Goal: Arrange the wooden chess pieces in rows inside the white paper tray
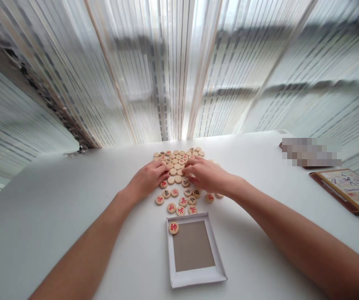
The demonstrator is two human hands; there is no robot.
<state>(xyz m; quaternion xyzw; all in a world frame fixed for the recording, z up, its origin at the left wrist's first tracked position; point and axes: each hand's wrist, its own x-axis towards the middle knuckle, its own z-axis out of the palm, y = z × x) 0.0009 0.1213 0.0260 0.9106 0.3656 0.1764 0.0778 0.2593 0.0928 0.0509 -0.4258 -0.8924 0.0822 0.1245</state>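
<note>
Round wooden Chinese chess pieces are spread in a cluster on the white table. Many lie blank side up, while others show red or black characters. My left hand is at the cluster's left side, fingers curled in and fingertips against a piece at its edge. From the right, my right hand reaches in with thumb and fingers bent around a piece, which they mostly hide. Nearer me lie loose face-up pieces. A shallow white box tray with a grey-brown bottom holds one red-lettered piece in its far left corner.
The white table runs back to striped sheer curtains. On the right lies a brown-edged box lid with a printed picture. Beyond it is a blurred-out item.
</note>
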